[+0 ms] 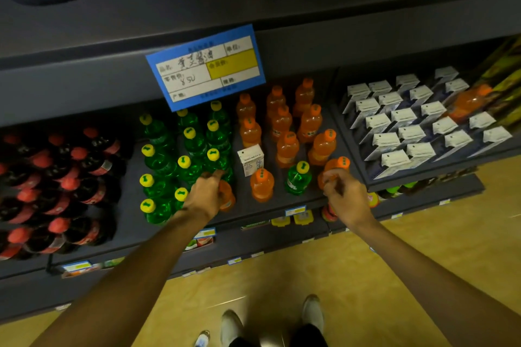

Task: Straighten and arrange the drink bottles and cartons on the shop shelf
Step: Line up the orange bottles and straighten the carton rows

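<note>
My left hand (207, 194) grips an orange bottle (227, 197) at the front of the dark shelf (135, 222), beside the green bottles (160, 160). My right hand (345, 197) holds another orange bottle (335, 167) near the shelf's front right. Between the hands stand an orange bottle (262, 184) and a lone green bottle (298, 179) among the orange ones. A white carton (251, 159) stands in the orange bottle rows (284, 127). An orange bottle (468, 103) lies on the white cartons (408, 124) at the right.
Dark bottles with red caps (56, 177) fill the shelf's left part. A blue price card (207, 66) hangs from the upper shelf edge. Lower shelves with goods and price tags (294, 210) run below. My shoes (231, 327) stand on the yellow floor.
</note>
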A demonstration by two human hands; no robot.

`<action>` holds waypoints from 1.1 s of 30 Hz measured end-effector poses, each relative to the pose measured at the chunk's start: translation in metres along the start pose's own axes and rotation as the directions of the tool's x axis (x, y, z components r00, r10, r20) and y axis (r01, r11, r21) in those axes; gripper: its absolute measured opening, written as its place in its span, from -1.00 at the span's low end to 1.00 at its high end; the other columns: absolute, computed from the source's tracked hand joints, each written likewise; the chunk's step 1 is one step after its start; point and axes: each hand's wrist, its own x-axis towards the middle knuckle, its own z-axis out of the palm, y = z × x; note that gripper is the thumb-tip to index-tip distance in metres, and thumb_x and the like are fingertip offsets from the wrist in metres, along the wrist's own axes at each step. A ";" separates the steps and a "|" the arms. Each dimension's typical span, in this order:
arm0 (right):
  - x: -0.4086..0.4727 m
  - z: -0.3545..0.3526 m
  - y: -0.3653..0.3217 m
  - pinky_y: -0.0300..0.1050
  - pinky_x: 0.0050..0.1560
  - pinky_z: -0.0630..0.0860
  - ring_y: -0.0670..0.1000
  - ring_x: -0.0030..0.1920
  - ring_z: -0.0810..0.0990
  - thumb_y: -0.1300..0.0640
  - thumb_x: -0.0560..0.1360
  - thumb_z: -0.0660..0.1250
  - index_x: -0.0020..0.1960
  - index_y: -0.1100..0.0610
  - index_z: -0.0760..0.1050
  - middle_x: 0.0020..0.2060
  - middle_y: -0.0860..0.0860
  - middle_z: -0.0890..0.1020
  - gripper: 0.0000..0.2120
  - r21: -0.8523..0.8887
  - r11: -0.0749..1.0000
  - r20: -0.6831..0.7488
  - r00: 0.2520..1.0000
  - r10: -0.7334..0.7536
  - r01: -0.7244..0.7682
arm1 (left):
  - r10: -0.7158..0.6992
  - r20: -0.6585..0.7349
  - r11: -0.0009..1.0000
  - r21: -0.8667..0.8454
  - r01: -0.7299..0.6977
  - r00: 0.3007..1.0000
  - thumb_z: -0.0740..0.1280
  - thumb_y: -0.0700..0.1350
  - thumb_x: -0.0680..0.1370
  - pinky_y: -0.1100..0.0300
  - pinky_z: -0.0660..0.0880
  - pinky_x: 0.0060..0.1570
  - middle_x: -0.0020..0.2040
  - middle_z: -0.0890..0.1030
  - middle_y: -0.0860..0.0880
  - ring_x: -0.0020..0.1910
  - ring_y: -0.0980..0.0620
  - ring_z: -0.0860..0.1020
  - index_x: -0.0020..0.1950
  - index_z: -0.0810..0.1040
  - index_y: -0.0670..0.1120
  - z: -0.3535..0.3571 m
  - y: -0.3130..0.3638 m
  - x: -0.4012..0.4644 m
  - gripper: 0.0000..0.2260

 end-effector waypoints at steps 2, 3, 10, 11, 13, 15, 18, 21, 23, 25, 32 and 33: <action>0.001 0.001 0.001 -0.20 -0.27 0.42 0.00 -0.34 0.55 0.26 0.52 0.30 0.07 0.16 0.54 -0.26 0.10 0.62 -0.86 -0.015 1.000 0.006 1.000 -0.006 0.006 | -0.003 0.017 0.998 0.059 0.002 1.000 0.31 -0.23 0.50 0.00 0.46 0.13 0.22 0.48 -0.26 0.16 -0.30 0.49 0.38 0.38 -0.09 0.003 0.002 0.001 -0.56; 0.001 0.002 0.002 -0.19 -0.28 0.43 0.01 -0.35 0.55 0.25 0.52 0.30 0.08 0.15 0.54 -0.27 0.10 0.62 -0.86 -0.024 1.000 0.012 1.000 -0.009 0.009 | -0.004 0.022 0.997 0.080 0.002 1.000 0.29 -0.23 0.51 0.02 0.44 0.13 0.21 0.49 -0.26 0.16 -0.30 0.49 0.34 0.42 -0.12 0.003 0.004 0.000 -0.61; 0.013 0.004 -0.002 -0.13 -0.29 0.44 0.07 -0.33 0.56 0.13 0.51 0.32 0.15 0.11 0.49 -0.25 0.07 0.63 -0.78 -0.187 0.980 0.038 0.997 -0.066 0.072 | 0.054 0.004 0.995 0.085 -0.054 0.999 0.30 -0.18 0.51 0.05 0.45 0.04 0.14 0.51 -0.24 0.10 -0.28 0.52 0.18 0.51 -0.16 0.006 0.008 -0.016 -0.75; 0.016 0.004 -0.005 -0.11 -0.29 0.45 0.10 -0.30 0.57 0.09 0.52 0.32 0.18 0.10 0.46 -0.25 0.06 0.62 -0.75 -0.218 0.973 0.053 0.996 -0.065 0.075 | 0.066 -0.005 0.995 0.081 -0.065 0.998 0.31 -0.15 0.52 0.05 0.47 0.03 0.13 0.52 -0.23 0.09 -0.28 0.53 0.18 0.51 -0.15 0.005 0.006 -0.019 -0.75; 0.024 0.004 -0.012 -0.08 -0.28 0.46 0.13 -0.23 0.57 0.03 0.52 0.31 0.24 0.07 0.41 -0.24 0.04 0.57 -0.68 -0.283 0.956 0.102 0.993 -0.052 0.079 | 0.093 -0.020 0.991 0.095 -0.091 0.995 0.30 -0.09 0.53 0.02 0.50 0.00 0.12 0.54 -0.23 0.07 -0.26 0.54 0.19 0.49 -0.15 0.003 0.003 -0.026 -0.73; 0.032 0.006 -0.019 -0.08 -0.29 0.45 0.16 -0.15 0.59 0.00 0.52 0.31 0.30 0.06 0.35 -0.18 0.07 0.58 -0.61 -0.357 0.927 0.159 0.985 -0.059 0.113 | 0.131 -0.024 0.983 0.133 -0.127 0.991 0.28 -0.04 0.55 0.01 0.50 -0.05 0.10 0.55 -0.21 0.04 -0.26 0.54 0.19 0.47 -0.14 -0.002 0.004 -0.035 -0.72; 0.042 0.012 -0.029 -0.10 -0.27 0.40 0.21 -0.02 0.60 -0.05 0.52 0.29 0.37 0.06 0.28 -0.01 0.14 0.60 -0.53 -0.484 0.859 0.214 0.974 -0.068 0.166 | 0.163 -0.028 0.962 0.228 -0.153 0.986 0.23 0.07 0.56 0.07 0.45 -0.10 0.10 0.54 -0.15 0.04 -0.21 0.55 0.21 0.44 -0.07 -0.012 0.009 -0.051 -0.69; 0.048 0.020 -0.036 -0.09 -0.25 0.39 0.21 0.04 0.58 -0.10 0.52 0.27 0.34 0.01 0.31 0.04 0.14 0.58 -0.56 -0.594 0.782 0.268 0.963 -0.032 0.191 | 0.155 -0.040 0.949 0.285 -0.138 0.987 0.21 0.14 0.54 0.10 0.42 -0.12 0.07 0.57 -0.12 0.04 -0.19 0.55 0.19 0.43 -0.03 -0.020 0.016 -0.067 -0.67; 0.051 0.024 -0.038 -0.09 -0.26 0.38 0.19 0.04 0.57 -0.14 0.52 0.25 0.29 -0.01 0.34 0.03 0.12 0.59 -0.61 -0.664 0.720 0.297 0.955 0.006 0.201 | 0.140 -0.044 0.952 0.279 -0.122 0.989 0.23 0.15 0.51 0.11 0.41 -0.13 0.04 0.59 -0.12 0.04 -0.19 0.55 0.15 0.43 -0.02 -0.021 0.017 -0.077 -0.68; 0.052 0.028 -0.038 -0.09 -0.26 0.36 0.19 0.03 0.58 -0.13 0.53 0.24 0.23 0.00 0.38 0.00 0.12 0.59 -0.66 -0.696 0.694 0.292 0.956 0.038 0.185 | 0.139 -0.050 0.957 0.265 -0.121 0.989 0.25 0.16 0.49 0.12 0.41 -0.13 0.02 0.60 -0.10 0.03 -0.19 0.55 0.11 0.45 -0.01 -0.019 0.016 -0.085 -0.69; 0.049 0.037 -0.032 -0.06 -0.20 0.43 0.21 -0.02 0.59 -0.01 0.45 0.38 0.04 0.16 0.42 -0.06 0.16 0.59 -0.69 -0.569 0.818 0.273 0.957 0.094 0.082 | 0.130 -0.011 0.959 0.254 -0.123 0.991 0.27 0.16 0.47 0.11 0.45 -0.07 0.04 0.60 -0.08 0.04 -0.17 0.55 0.12 0.46 0.02 -0.007 0.003 -0.099 -0.68; 0.046 0.037 -0.031 -0.04 -0.19 0.45 0.21 -0.03 0.59 -0.01 0.43 0.40 0.03 0.18 0.42 -0.07 0.17 0.60 -0.67 -0.560 0.825 0.275 0.956 0.101 0.074 | 0.128 -0.009 0.958 0.258 -0.121 0.992 0.27 0.16 0.46 0.12 0.45 -0.08 0.04 0.60 -0.07 0.04 -0.16 0.55 0.12 0.46 0.02 -0.006 0.001 -0.100 -0.68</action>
